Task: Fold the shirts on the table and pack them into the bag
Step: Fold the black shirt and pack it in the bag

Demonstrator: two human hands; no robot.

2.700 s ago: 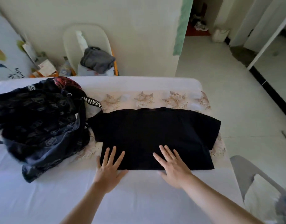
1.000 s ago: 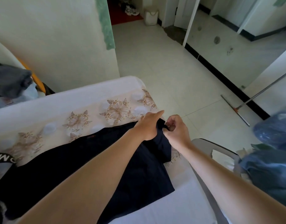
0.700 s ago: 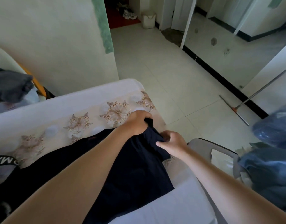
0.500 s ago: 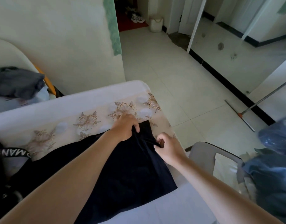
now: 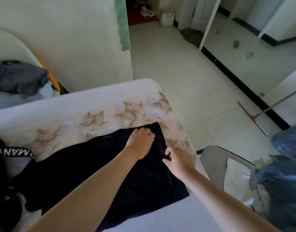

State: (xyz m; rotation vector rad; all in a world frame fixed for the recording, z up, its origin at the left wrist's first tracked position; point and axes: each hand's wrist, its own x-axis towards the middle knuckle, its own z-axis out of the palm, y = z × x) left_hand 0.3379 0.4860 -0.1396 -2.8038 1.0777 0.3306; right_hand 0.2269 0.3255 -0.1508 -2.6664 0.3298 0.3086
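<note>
1. Step in hand: folding, nothing packed yet as far as I can see. The shirt [image 5: 152, 181] lies flat across the desk [image 5: 77, 101], its far edge on the floral runner [image 5: 132, 113] and its right end near the desk's right edge.
2. Left hand [image 5: 140, 141]: on the shirt's far right corner, fingers curled into the cloth. Grip is narrow and reads as holding a bunch of fabric.
3. Right hand [image 5: 177, 159]: at the shirt's right edge, thumb and forefinger pinching the hem. Grip is narrow, on cloth.
4. My read: this is the right-side fold. The right end shows a straight edge with no sleeve sticking out, so the sleeve is probably turned in.
5. Next move probably calls for both grips to lift together and carry the right end leftward over the body, edges level, then a flat-hand press. Uneven lift would skew the fold.
6. Edges: the shirt's right end sits close to the desk's right edge. A grey chair [image 5: 212, 158] stands just beside that corner, with a blue clothes heap [image 5: 284, 178] on it. Cloth dragged rightward could slip off.
7. Room: open desk at the far side beyond the runner, plus a white strip at the near side. The bag [image 5: 0, 173] is at the far left, mostly cut off by the frame, its strap [image 5: 13, 152] just beside the shirt's left end. That limits how far left a fold can land. I cannot tell whether the bag is open.
</note>
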